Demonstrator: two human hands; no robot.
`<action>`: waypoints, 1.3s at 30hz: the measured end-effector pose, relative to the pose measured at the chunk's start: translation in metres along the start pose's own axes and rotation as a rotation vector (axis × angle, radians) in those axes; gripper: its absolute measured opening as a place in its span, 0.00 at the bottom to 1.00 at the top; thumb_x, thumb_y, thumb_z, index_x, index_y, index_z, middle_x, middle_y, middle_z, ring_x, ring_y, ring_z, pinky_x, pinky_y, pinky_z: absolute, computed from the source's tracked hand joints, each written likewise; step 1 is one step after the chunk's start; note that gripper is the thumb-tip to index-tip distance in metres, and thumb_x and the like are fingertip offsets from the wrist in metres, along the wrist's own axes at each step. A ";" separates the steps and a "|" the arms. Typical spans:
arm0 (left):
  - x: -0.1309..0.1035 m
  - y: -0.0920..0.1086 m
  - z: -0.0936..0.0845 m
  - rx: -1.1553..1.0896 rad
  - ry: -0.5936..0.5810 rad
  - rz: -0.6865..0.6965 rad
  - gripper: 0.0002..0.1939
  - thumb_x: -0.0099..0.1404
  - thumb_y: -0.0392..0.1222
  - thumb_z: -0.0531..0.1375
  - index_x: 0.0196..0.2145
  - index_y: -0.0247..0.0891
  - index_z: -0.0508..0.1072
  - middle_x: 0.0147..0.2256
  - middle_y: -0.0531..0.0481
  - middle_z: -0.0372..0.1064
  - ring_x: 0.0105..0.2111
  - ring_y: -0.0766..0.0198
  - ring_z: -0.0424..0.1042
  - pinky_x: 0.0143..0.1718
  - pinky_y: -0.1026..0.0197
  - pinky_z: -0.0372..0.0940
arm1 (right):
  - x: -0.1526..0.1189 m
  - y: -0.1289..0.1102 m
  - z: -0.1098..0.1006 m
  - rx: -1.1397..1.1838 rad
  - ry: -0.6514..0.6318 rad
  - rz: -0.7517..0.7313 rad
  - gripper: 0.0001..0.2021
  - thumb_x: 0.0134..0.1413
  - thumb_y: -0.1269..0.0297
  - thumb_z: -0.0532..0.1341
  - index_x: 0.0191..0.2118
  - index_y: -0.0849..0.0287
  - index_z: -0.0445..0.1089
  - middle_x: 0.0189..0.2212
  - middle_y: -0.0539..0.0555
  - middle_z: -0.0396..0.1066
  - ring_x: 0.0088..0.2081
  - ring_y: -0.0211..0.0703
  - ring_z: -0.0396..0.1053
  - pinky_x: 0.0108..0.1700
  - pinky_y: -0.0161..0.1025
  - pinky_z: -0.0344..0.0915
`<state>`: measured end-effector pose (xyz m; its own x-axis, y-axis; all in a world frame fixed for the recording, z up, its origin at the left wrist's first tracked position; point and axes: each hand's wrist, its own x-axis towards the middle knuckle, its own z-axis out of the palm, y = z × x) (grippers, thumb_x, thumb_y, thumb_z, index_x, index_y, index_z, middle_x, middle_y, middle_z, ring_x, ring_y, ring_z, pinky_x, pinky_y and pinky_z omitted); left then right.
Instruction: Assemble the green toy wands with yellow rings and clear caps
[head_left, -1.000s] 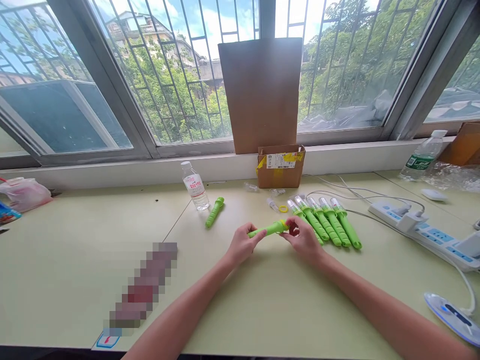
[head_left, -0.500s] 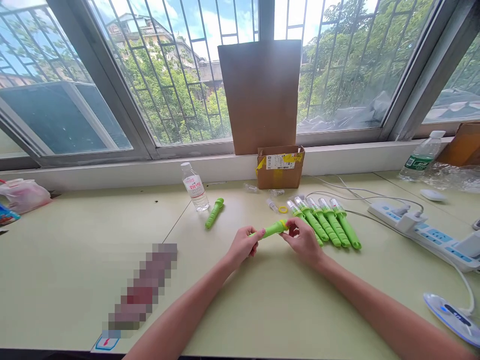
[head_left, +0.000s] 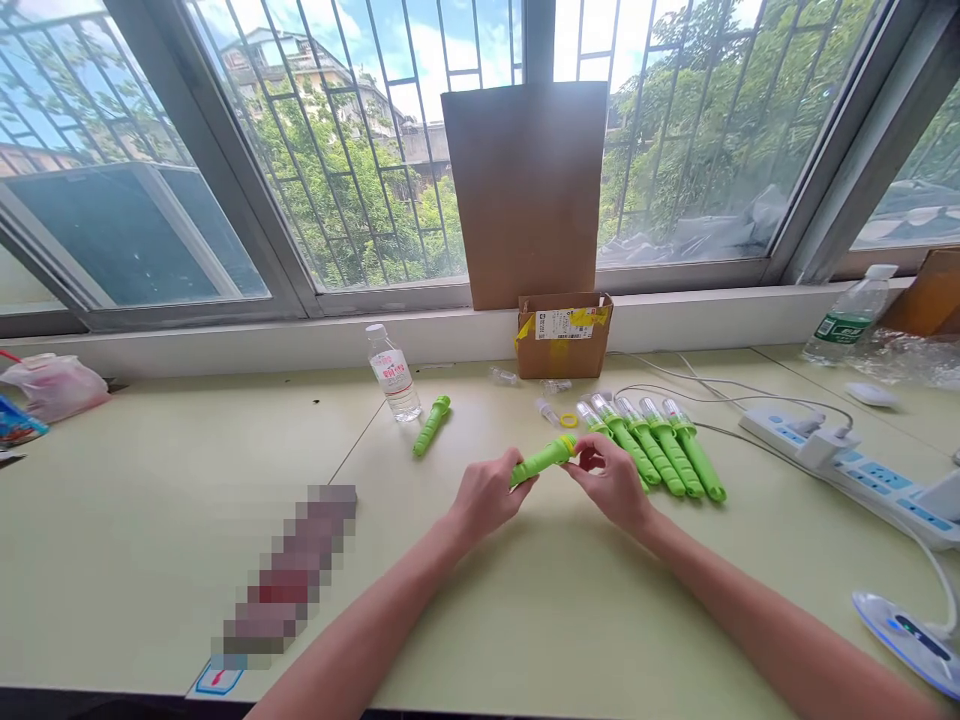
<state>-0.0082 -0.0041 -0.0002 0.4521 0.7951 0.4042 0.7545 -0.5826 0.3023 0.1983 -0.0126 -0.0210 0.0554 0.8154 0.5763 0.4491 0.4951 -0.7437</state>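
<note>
The left hand [head_left: 486,497] is closed around the lower end of a green handle [head_left: 541,460], pinching it between thumb and fingers so that it stays lifted just above the surface [head_left: 525,600] and tilted up to the right. The right hand [head_left: 611,482] meets it at the raised end, fingertips gathered on a yellow ring [head_left: 570,444] that sits on the tip; one hand steadies the piece while the other appears to work on its end.

Just beyond the right hand lies a row of finished green sticks [head_left: 660,450], side by side with clear caps pointing away, apparently kept together as a batch. A loose yellow ring [head_left: 568,420] and a few clear caps [head_left: 545,409] lie beside them within easy reach. To the left, a lone green handle [head_left: 431,425] lies apart, near an upright water bottle [head_left: 394,373].

Farther back a small cardboard box [head_left: 562,335] stands against the sill, with a tall cardboard sheet [head_left: 529,190] leaning on the window. A power strip [head_left: 847,455] runs along the right.
</note>
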 end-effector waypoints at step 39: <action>0.005 0.003 -0.007 -0.945 -0.411 -0.517 0.26 0.60 0.63 0.51 0.29 0.34 0.69 0.15 0.55 0.62 0.11 0.73 0.55 0.13 0.69 0.46 | 0.000 0.003 0.003 -0.017 -0.106 0.059 0.09 0.51 0.60 0.62 0.35 0.57 0.62 0.31 0.51 0.66 0.26 0.38 0.65 0.27 0.38 0.67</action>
<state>-0.0069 -0.0028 0.0092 0.4443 0.8695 -0.2157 0.3155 0.0735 0.9461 0.1964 -0.0105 -0.0243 -0.0121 0.8707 0.4916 0.4629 0.4407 -0.7691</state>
